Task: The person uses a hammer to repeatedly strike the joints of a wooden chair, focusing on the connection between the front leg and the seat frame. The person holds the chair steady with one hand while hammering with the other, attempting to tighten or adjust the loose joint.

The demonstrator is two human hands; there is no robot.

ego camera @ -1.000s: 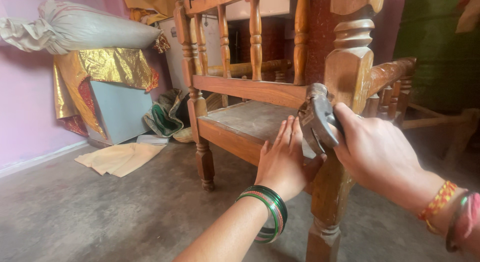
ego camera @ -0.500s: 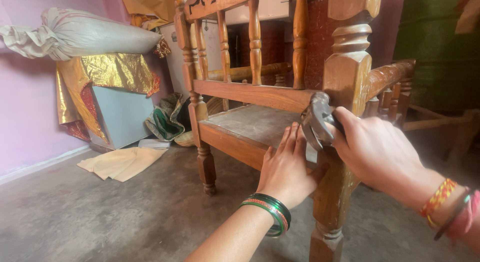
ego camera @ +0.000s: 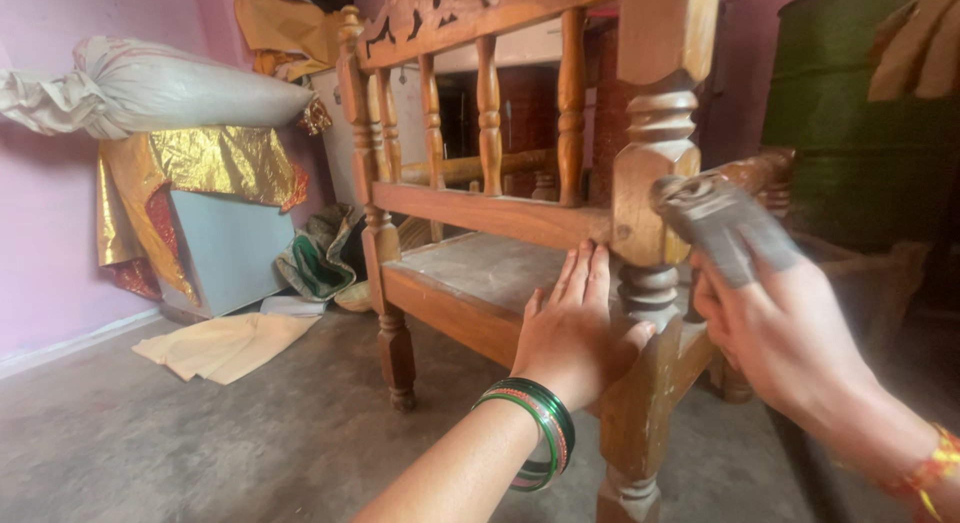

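A carved wooden chair (ego camera: 480, 213) with turned spindles stands close in front of me. My left hand (ego camera: 572, 328), green bangles on the wrist, rests flat against the seat rail beside the near turned post (ego camera: 650, 233), fingers together. My right hand (ego camera: 790, 333) grips a folded grey piece of sandpaper (ego camera: 720, 223), held up just right of that post at the level of its square block. The paper looks blurred.
A stuffed white sack (ego camera: 160, 88) lies on a gold-foil-covered grey box (ego camera: 215, 233) at the left by the pink wall. A tan cloth (ego camera: 225, 345) lies on the concrete floor. A dark green drum (ego camera: 860, 133) stands at the right.
The view has come nearer to the chair. My right hand with the sandpaper has moved slightly right and away from the post. My left hand stays on the seat rail.
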